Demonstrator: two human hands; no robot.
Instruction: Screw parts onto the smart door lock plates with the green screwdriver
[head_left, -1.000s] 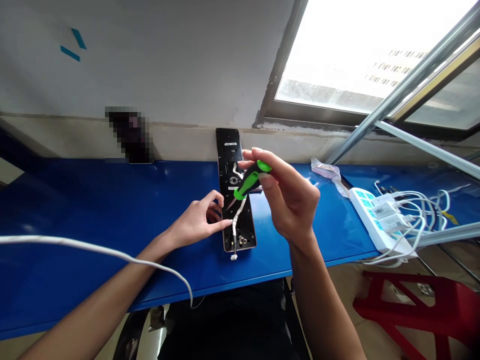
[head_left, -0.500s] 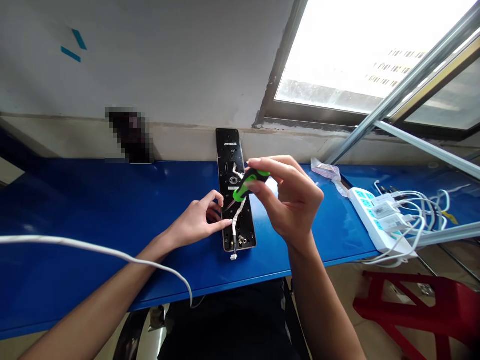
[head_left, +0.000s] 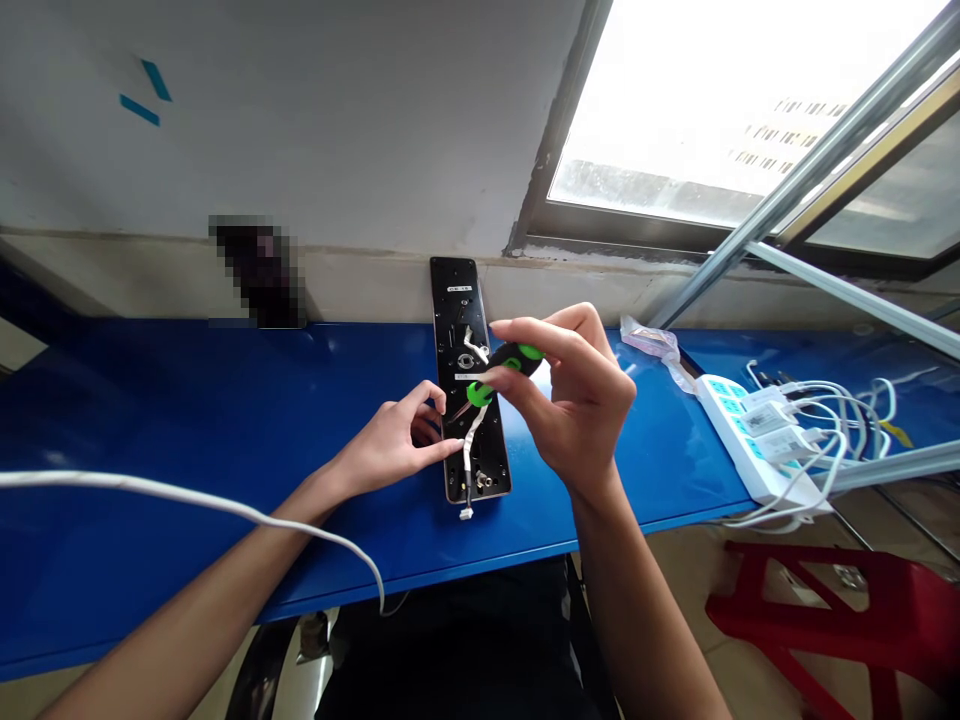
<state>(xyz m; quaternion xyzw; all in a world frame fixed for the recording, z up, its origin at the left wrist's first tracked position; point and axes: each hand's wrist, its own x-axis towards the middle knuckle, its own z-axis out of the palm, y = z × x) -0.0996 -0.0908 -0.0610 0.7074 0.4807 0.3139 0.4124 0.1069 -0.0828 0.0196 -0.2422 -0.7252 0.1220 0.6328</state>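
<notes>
A person's right hand [head_left: 577, 400] pinches a screwdriver with a green and black plastic handle [head_left: 510, 362] in a narrow grip between thumb and fingers, its thin metal shaft angled down and left over a long, black rectangular panel [head_left: 456, 290]. The panel lies at the middle of the bench's far edge, apparently with its foot on the bench and its upper end leaning against the wall. The left hand [head_left: 397, 437], fingers loosely spread and closed on nothing, reaches to the panel's left edge. A white sheathed wire [head_left: 471, 450] runs down the panel's lower half to a small white connector [head_left: 466, 514] just past its bottom edge. Whether the shaft's tip touches anything cannot be told. A slip could scratch the panel or nick the wire, and sideways pressure could topple the leaning panel. The glossy blue bench [head_left: 150, 400] carries a long white cable [head_left: 150, 487] near its front-left edge. Toward its right end lie a crumpled plastic bag [head_left: 649, 340] and a white power strip [head_left: 750, 440] with plugged-in chargers [head_left: 769, 418]. Beyond the bench are a bright window [head_left: 660, 110], slanting metal rails [head_left: 825, 170], and, on the floor, a red plastic stool [head_left: 825, 610].
</notes>
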